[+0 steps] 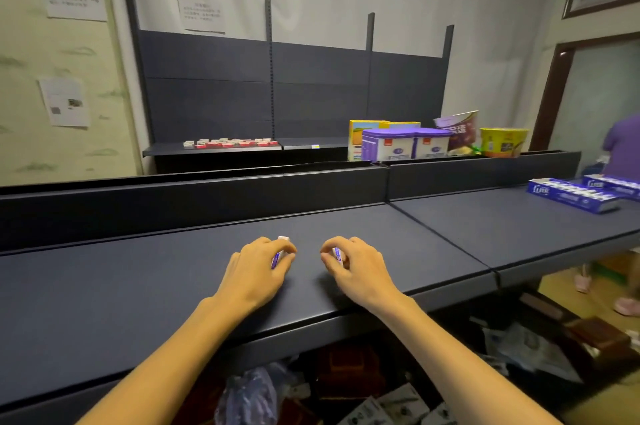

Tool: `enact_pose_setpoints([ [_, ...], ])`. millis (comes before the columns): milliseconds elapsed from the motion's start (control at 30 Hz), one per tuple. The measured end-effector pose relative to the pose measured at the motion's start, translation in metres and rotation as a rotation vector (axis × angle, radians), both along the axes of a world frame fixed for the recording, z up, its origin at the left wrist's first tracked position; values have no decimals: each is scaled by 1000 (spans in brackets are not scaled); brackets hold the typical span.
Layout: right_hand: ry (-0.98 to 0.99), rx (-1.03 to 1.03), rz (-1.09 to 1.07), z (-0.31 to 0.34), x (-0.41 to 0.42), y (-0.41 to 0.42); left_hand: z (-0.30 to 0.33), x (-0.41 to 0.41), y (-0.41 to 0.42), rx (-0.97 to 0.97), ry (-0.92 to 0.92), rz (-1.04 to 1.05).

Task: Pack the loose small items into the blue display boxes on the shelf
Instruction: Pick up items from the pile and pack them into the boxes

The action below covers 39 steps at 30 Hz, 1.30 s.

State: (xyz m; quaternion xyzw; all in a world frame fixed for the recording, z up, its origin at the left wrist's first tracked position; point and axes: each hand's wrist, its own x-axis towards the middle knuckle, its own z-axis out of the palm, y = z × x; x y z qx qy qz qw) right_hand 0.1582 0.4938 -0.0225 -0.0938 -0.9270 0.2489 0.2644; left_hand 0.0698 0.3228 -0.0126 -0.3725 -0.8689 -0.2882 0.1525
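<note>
- Left hand (258,265): rests on the dark blue-grey metal shelf (138,282), fingers curled; its grip is clamped on a small white-and-purple packet (277,256), one white end of which shows above the knuckles.
- Right hand (356,262): rests on the same shelf just beside the left hand, the two apart; its grip pinches a second small white-and-purple packet (336,254) between thumb and fingers.
- Blue display boxes (573,196): two open blue-and-white cardboard boxes filled with rows of small packets, set on the adjoining shelf panel at far right, well apart from both hands; the second box (613,184) lies behind the first and is cut by the frame edge.
- Beyond the shelf's raised back rail (194,196): two purple-and-white tins (403,144), a yellow carton (358,137), a purple snack bag (459,128) and a yellow instant-noodle bowl (502,142).
- Far wall shelving (214,149): a row of small red-and-white packs (230,143).
- Right edge: a person in a purple top (623,144), blurred.
- Below the shelf: plastic bags and cartons (249,393) on the floor, indistinct.
</note>
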Motion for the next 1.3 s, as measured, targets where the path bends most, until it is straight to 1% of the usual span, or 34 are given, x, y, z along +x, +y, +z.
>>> enact_pose_setpoints([
  [133,-9,-53,-17,5,30,55,1,26,51,-1,-21,7],
  [300,-45,76,-29,2,67,132,2,51,115,-36,-12,2],
  [500,-16,42,-46,-4,97,208,1,74,189,-48,35,-56],
  [667,7,115,-68,0,104,263,9,80,246,-175,93,-36],
  [767,56,90,-79,2,107,297,9,80,280,-219,104,-50],
  [833,54,82,-86,2,108,322,7,77,305,-238,112,-79],
  [1000,37,93,-83,3,103,389,2,63,371,-191,105,-134],
  [1233,0,167,-85,15,97,486,9,51,471,-100,86,-192],
  [1300,-16,175,-95,19,101,511,12,54,497,-106,89,-216],
])
